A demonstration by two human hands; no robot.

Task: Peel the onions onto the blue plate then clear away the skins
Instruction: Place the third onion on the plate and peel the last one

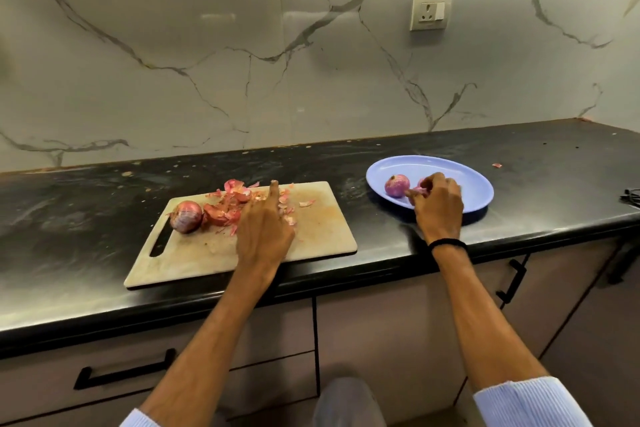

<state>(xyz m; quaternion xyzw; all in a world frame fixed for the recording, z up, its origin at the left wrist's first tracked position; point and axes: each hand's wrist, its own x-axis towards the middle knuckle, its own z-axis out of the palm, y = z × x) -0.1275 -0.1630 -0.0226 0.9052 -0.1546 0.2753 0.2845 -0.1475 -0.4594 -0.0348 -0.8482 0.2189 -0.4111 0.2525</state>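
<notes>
A blue plate [460, 180] lies on the black counter at the right, with one peeled onion [397, 185] on it. My right hand [438, 204] is over the plate's near side, its fingers curled round a second peeled onion [419, 186] that is mostly hidden. An unpeeled red onion [186, 216] sits on the left of the cutting board [322, 232], beside a heap of onion skins [235, 201]. My left hand [265, 224] lies over the board with its forefinger stretched out, touching the skins.
The black counter [86, 204] runs along a marble wall with a socket [431, 10]. A stray skin scrap [497, 165] lies right of the plate, and a dark cable [630, 196] at the far right edge. Cabinets with black handles [124, 373] stand below.
</notes>
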